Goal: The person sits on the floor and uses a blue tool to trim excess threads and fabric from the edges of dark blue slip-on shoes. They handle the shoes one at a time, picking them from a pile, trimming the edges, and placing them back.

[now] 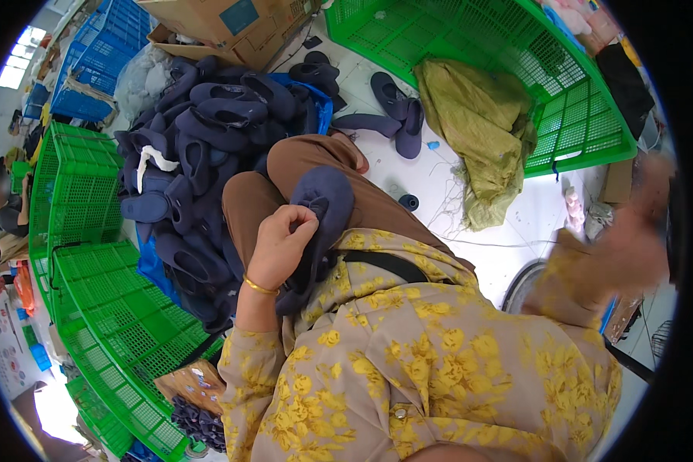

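One soft, floppy navy slipper (323, 204) sits on her lap, left hand (281, 246) pinching its rim, probably the best grip, while the blurry right hand (631, 231) I can't tell.

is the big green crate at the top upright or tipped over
Tipped. The green crate lies on its side with its open mouth facing the camera, its mesh base showing inside, and an olive cloth sack spilling out onto the floor.

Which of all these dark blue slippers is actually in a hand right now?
The slipper on the lap, pinched at its opening by the left hand. The rest lie heaped in the pile or loose on the floor.
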{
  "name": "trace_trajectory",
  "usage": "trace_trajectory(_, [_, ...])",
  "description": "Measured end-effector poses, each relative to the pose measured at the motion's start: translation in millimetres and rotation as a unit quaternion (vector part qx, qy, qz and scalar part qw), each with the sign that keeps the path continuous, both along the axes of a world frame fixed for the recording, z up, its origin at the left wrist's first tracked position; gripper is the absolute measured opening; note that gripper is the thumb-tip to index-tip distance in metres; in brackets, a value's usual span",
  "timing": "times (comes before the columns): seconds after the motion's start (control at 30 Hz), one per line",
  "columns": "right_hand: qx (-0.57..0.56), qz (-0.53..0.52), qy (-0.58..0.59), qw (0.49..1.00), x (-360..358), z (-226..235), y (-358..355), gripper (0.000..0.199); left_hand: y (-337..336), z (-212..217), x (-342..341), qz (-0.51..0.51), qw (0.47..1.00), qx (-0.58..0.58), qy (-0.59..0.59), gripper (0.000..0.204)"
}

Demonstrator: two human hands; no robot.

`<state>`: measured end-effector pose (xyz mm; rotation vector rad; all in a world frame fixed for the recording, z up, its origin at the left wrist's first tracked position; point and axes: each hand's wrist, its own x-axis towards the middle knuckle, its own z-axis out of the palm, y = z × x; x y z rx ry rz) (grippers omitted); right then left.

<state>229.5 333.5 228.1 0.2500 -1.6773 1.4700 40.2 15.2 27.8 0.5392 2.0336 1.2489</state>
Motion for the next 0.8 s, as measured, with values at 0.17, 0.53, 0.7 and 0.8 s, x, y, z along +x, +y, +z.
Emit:
trace_trajectory(0.17, [0.082, 0.075, -0.334, 0.936, -71, -155, -79, 0.018, -4, 15, -4, -0.011, 0.983, 0.081, -0.164, 0.004])
trace_trajectory(0.53, [0.209, 0.202, -0.378, 0.879, -110, -209, -119, 0.023, -6, 11, -7, 0.002, 0.967, 0.117, -0.225, 0.001])
trace_trajectory(0.7, [0.098, 0.073, -0.2, 0.972, -117, -225, -137, 0.011, -9, -1, -7, 0.02, 0.961, 0.127, -0.245, 0.005])
trace_trajectory(0.8, [-0.449, 0.228, -0.371, 0.78, -110, -218, -107, 0.009, -16, 4, -7, 0.056, 0.935, 0.169, -0.306, 0.006])
